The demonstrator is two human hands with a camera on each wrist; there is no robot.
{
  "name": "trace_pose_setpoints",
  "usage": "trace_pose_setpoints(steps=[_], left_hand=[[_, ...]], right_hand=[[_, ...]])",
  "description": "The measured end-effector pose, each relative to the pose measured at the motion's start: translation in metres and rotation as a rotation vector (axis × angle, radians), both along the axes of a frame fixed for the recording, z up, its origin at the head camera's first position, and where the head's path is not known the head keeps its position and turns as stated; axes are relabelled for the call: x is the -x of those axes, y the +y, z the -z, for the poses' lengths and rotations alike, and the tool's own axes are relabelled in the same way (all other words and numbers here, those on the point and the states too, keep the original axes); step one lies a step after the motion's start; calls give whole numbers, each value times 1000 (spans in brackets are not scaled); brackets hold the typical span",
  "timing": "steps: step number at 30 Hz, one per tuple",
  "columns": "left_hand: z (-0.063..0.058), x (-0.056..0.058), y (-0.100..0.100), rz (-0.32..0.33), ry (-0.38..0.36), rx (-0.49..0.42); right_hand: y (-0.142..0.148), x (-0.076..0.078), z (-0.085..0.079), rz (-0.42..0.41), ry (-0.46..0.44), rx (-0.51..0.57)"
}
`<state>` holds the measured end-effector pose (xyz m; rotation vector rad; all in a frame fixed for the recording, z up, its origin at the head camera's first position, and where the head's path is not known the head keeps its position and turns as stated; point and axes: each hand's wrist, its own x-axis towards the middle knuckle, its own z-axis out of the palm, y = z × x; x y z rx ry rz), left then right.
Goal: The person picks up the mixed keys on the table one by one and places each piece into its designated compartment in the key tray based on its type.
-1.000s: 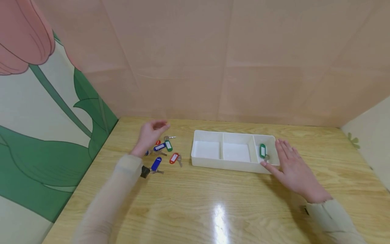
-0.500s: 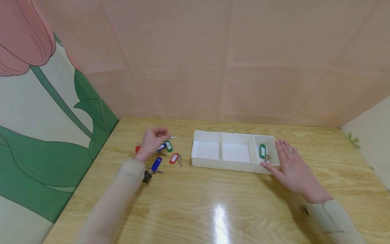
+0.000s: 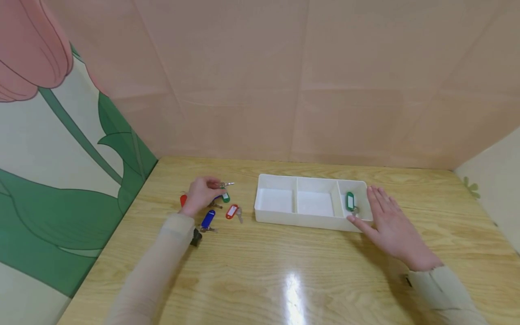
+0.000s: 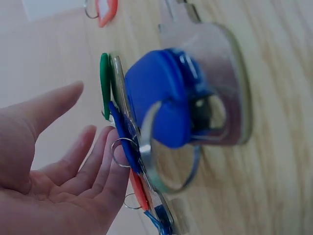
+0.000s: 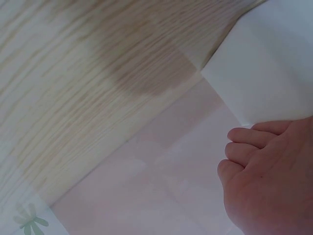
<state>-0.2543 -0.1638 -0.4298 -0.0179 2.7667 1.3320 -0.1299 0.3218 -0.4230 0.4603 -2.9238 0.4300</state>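
Observation:
My left hand (image 3: 200, 196) is over a cluster of keys with coloured tags on the left of the table. In the left wrist view, its thumb and fingers (image 4: 100, 161) are spread apart, near a green key tag (image 4: 104, 85) and a blue tag lying beside it. Nothing shows between them. A silver key (image 3: 228, 184) pokes out past the fingertips in the head view. My right hand (image 3: 392, 232) rests its straight fingers along the right end of a white three-compartment tray (image 3: 306, 220). A green-tagged key (image 3: 350, 201) lies in the right compartment.
A red-tagged key (image 3: 232, 211) lies between the cluster and the tray. Nearer me are a blue-tagged key (image 3: 208, 219) and a black object (image 3: 196, 237) beside the left cuff. Part of another red tag (image 3: 183, 200) shows left of the hand. A pink backdrop (image 3: 292, 113) stands behind the table (image 3: 252, 275).
My left hand has come down and slightly right, toward the green tag in the cluster, and now covers more of the blue tag. My right hand and the tray have stayed put.

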Motion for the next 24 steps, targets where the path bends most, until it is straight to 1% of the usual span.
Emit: trace_pose_setpoints(steps=[3,6,13,24], left_hand=[[1,0,1,-1,-14,47],[3,0,3,-1,-24,68],[2,-1,6,-6,-54,82],[3,-1,7,16,-75,82]], right_hand=[[0,0,0,1,-2,-1],[0,0,1,2,-2,-1],[0,0,0,5,-1,2],[1,0,2,8,-10,-5]])
